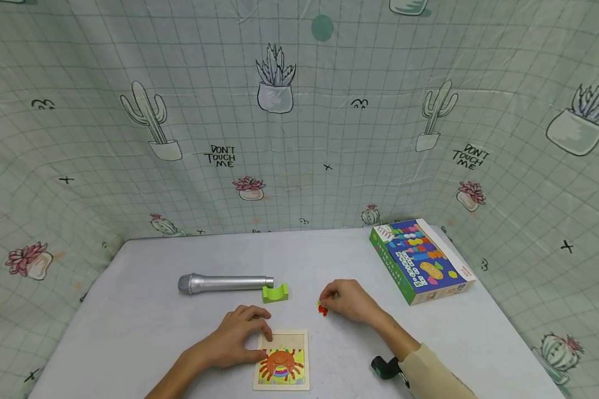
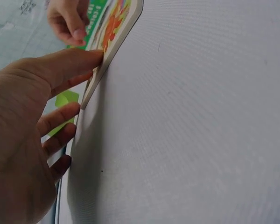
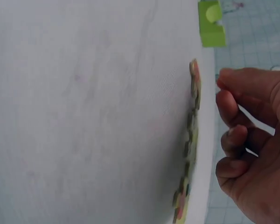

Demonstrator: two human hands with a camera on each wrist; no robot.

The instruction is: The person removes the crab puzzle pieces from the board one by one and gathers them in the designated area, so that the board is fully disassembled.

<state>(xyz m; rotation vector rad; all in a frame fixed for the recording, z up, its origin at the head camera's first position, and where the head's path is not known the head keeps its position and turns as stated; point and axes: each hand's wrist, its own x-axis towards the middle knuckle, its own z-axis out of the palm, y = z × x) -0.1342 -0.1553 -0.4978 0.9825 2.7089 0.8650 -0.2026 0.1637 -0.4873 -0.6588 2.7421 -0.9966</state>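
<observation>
My left hand (image 1: 237,338) lies along the left side of a small wooden puzzle board (image 1: 306,371), its thumb on the edge and the other fingers spread loosely by the upper left corner. An orange crab picture (image 1: 281,364) fills the lower part of the board; a bare wooden strip shows above it. My right hand (image 1: 351,301) hovers with bent fingers over small puzzle pieces (image 3: 192,126) lying on the table. One red and yellow piece (image 1: 322,309) shows beside its fingertips. In the right wrist view, nothing shows between thumb and forefinger (image 3: 226,105).
Behind the board lie a silver microphone (image 1: 224,283) and a light green block (image 1: 275,293) with a curved notch. A colourful box (image 1: 421,260) sits at the back right. A black object (image 1: 385,367) with a metal part is beside my right sleeve (image 1: 431,374).
</observation>
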